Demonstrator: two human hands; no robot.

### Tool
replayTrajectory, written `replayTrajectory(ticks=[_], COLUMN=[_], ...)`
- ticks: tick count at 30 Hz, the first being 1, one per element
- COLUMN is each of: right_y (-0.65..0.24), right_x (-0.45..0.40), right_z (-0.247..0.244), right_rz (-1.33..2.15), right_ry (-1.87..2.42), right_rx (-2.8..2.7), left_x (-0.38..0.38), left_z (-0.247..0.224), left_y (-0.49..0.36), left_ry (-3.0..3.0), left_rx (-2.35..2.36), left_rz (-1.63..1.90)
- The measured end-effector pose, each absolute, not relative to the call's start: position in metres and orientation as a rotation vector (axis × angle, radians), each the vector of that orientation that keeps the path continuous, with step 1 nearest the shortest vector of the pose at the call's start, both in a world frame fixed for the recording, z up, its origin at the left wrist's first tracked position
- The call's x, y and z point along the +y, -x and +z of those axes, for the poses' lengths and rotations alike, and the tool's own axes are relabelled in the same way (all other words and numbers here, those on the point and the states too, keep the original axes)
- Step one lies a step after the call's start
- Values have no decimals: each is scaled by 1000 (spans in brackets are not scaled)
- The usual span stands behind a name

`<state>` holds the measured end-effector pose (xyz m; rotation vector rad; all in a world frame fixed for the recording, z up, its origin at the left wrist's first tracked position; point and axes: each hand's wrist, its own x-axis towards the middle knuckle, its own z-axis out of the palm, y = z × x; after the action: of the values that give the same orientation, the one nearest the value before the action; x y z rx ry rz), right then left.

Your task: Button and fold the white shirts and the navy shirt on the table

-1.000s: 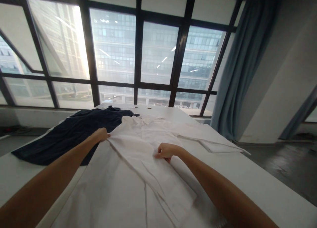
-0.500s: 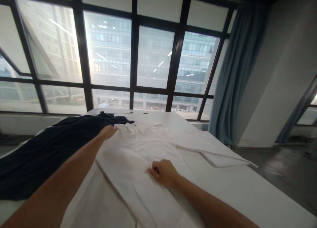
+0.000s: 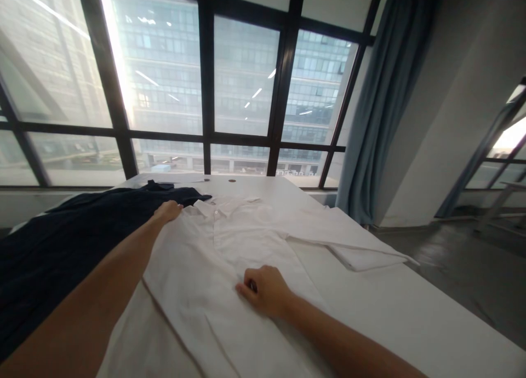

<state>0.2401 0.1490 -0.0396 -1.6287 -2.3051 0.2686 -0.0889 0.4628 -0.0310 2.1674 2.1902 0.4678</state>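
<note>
A white collared shirt (image 3: 205, 246) is spread out on the white table, its collar at the far end and one sleeve reaching to the right. My left hand (image 3: 168, 210) is at the shirt's far left shoulder, fingers closed on the edge of the cloth. Over the middle of the shirt front, my right hand (image 3: 265, 290) rests with its fingers curled in; no fold of cloth shows between them. A dark navy garment (image 3: 94, 230) lies left of the shirt, partly behind my left forearm.
The white table (image 3: 370, 307) extends to the right of the shirt and back toward the windows (image 3: 246, 82). A blue curtain (image 3: 370, 120) hangs beside a pale pillar (image 3: 415, 164) on the right. Grey floor shows past the table's right edge.
The view has turned slightly to the right, so everything sits a little further left. Both hands stay at about the same places on the shirt.
</note>
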Motion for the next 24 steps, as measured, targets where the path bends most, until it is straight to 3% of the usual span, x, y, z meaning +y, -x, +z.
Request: replayTrajectory(ticks=[11, 15, 19, 24], right_y=[-238, -239, -243, -248], right_x=[148, 149, 150, 146], right_z=[-42, -44, -43, -42], right_rz=[263, 263, 107, 160], right_ry=[1659, 1598, 1424, 1109], right_rx=[-2232, -2250, -2183, -2597], left_x=[418, 392, 358, 331], left_z=[-25, -27, -41, -66], left_y=[79, 61, 53, 59], left_ry=[-1942, -2241, -2496, -2434], left_rx=[2303, 2445, 2256, 2059], left_rz=[811, 713, 396, 53])
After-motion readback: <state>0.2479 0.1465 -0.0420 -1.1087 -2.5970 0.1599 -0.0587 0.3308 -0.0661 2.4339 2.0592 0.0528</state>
